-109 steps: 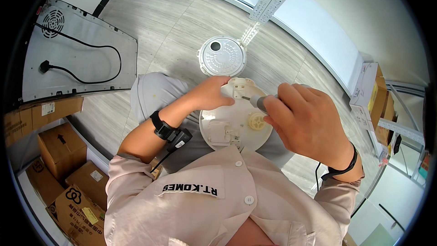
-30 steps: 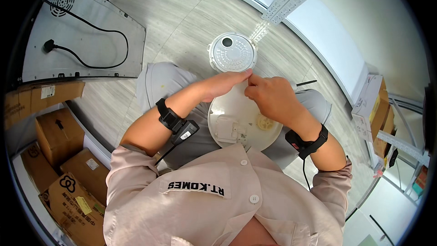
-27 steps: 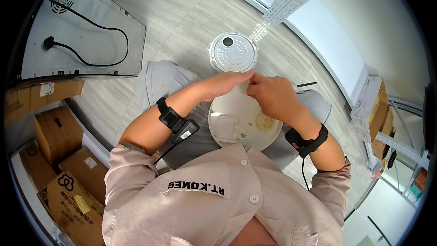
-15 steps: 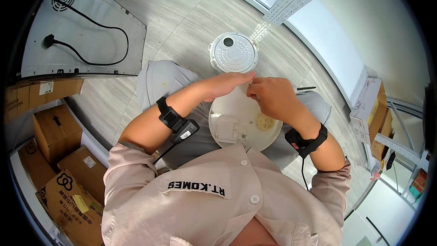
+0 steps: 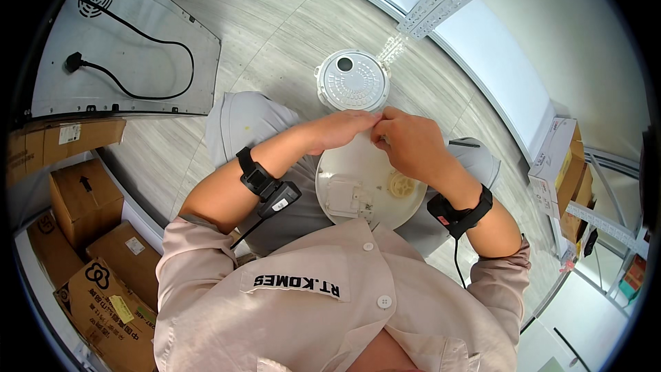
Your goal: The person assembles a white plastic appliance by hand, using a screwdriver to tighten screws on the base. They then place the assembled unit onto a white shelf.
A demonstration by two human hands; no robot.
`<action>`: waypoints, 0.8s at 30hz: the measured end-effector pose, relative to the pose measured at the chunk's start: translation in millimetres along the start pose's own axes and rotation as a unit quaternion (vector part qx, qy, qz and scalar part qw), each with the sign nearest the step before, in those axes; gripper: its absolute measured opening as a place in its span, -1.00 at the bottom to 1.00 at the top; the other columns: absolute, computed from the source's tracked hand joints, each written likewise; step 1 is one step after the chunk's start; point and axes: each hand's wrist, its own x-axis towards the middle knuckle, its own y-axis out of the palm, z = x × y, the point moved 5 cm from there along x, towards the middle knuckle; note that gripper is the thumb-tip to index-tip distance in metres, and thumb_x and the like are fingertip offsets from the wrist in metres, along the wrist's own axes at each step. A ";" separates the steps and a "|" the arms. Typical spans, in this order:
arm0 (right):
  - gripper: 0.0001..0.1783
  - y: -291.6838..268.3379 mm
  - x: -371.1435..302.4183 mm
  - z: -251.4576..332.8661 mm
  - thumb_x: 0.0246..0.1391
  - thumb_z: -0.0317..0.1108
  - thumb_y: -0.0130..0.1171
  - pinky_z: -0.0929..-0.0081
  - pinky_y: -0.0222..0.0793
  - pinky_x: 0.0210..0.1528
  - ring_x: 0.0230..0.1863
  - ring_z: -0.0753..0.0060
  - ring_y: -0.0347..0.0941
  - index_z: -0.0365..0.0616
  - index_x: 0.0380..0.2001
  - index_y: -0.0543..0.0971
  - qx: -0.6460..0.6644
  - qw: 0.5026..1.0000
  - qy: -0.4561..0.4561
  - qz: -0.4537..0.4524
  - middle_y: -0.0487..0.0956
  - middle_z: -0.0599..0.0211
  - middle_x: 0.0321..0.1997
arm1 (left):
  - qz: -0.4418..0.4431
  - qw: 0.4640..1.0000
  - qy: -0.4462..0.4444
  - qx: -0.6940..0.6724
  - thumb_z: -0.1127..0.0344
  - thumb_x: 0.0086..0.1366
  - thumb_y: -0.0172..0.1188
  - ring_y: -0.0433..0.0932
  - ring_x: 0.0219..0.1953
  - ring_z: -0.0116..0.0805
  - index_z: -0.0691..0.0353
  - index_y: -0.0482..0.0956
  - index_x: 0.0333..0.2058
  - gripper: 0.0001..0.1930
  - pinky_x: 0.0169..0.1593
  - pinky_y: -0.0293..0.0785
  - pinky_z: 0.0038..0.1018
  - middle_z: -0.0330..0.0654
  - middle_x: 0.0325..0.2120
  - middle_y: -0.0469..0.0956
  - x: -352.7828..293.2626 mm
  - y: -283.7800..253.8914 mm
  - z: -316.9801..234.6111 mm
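A white plastic shell [image 5: 368, 158], rounded and shallow, rests across my lap with its inside up. Inside it are a round cream-coloured fitting [image 5: 401, 184] and a white rectangular block [image 5: 342, 197]. My left hand [image 5: 344, 129] lies over the shell's far edge, fingers stretched out; its thumb is hidden. Against its fingertips, my right hand [image 5: 411, 141] is closed with thumb and forefinger together. Whatever it pinches is too small or hidden. A thin dark rod [image 5: 465, 142] shows beside the right hand over my right knee; I cannot tell whether anything holds it.
On the floor just beyond the shell stands a round white part [image 5: 354, 81] with a ribbed top and dark hole. A metal cabinet [image 5: 148, 55] with a black cord is at far left. Cardboard boxes [image 5: 86, 196] fill the left; another box [image 5: 558, 158] stands right, near metal shelving [image 5: 613, 227].
My right hand has shifted slightly left, and its wrist has turned a little. The dark rod now sits a little lower. My left hand and the shell have hardly moved.
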 end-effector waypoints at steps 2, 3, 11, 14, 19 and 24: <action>-0.86 0.4 -0.3 0.6 0.07 -0.51 0.25 0.16 0.47 -0.34 -0.29 0.17 0.64 0.05 -0.45 0.67 -0.009 1.000 -0.003 -0.007 0.59 0.45 -0.25 | 0.005 1.000 -0.008 0.002 -0.06 0.66 -0.20 0.32 0.37 -0.40 0.15 0.54 0.26 -0.47 0.49 0.02 -0.31 -0.27 0.23 0.53 1.8 -1.7 2.1; -0.85 0.7 -0.7 0.8 0.06 -0.52 0.24 0.15 0.48 -0.35 -0.30 0.17 0.64 0.05 -0.45 0.66 -0.013 1.000 -0.005 -0.011 0.58 0.45 -0.25 | 0.011 1.000 0.004 0.000 -0.07 0.66 -0.20 0.32 0.36 -0.40 0.15 0.53 0.27 -0.47 0.48 0.03 -0.31 -0.27 0.23 0.52 0.2 -0.6 -1.1; -0.91 -0.2 -13.2 9.4 0.00 -0.48 0.26 0.27 0.44 -0.40 -0.35 0.24 0.60 0.01 -0.43 0.65 -0.105 0.987 -0.097 -0.071 0.57 0.42 -0.27 | 0.024 1.000 -0.004 0.009 -0.13 0.63 -0.13 0.27 0.41 -0.36 0.13 0.46 0.36 -0.42 0.49 0.02 -0.29 -0.21 0.35 0.42 -8.4 1.3 -9.5; -0.91 -2.3 -18.5 11.2 -0.05 -0.47 0.25 0.31 0.43 -0.43 -0.36 0.30 0.60 0.01 -0.43 0.63 -0.121 0.978 -0.147 -0.090 0.57 0.43 -0.28 | 0.003 1.000 -0.009 0.001 -0.20 0.58 -0.11 0.17 0.51 -0.16 0.18 0.39 0.41 -0.33 0.53 -0.02 -0.20 -0.07 0.43 0.34 -9.8 1.6 -10.3; -0.93 -0.9 -20.5 14.4 -0.04 -0.47 0.24 0.33 0.42 -0.44 -0.33 0.35 0.60 -0.01 -0.44 0.61 -0.122 0.974 -0.147 -0.119 0.57 0.45 -0.27 | 0.008 1.000 -0.016 -0.002 -0.21 0.57 -0.08 0.13 0.53 -0.14 0.19 0.37 0.42 -0.31 0.54 -0.04 -0.20 -0.05 0.45 0.31 -5.7 0.4 -5.3; -0.93 -1.8 -19.2 12.5 -0.04 -0.48 0.23 0.30 0.43 -0.46 -0.39 0.30 0.60 -0.04 -0.45 0.61 -0.091 0.982 -0.104 -0.128 0.56 0.44 -0.32 | 0.000 1.000 -0.022 0.002 -0.15 0.61 -0.06 0.24 0.43 -0.38 0.14 0.43 0.39 -0.39 0.48 0.04 -0.30 -0.22 0.36 0.41 -7.3 1.8 -9.2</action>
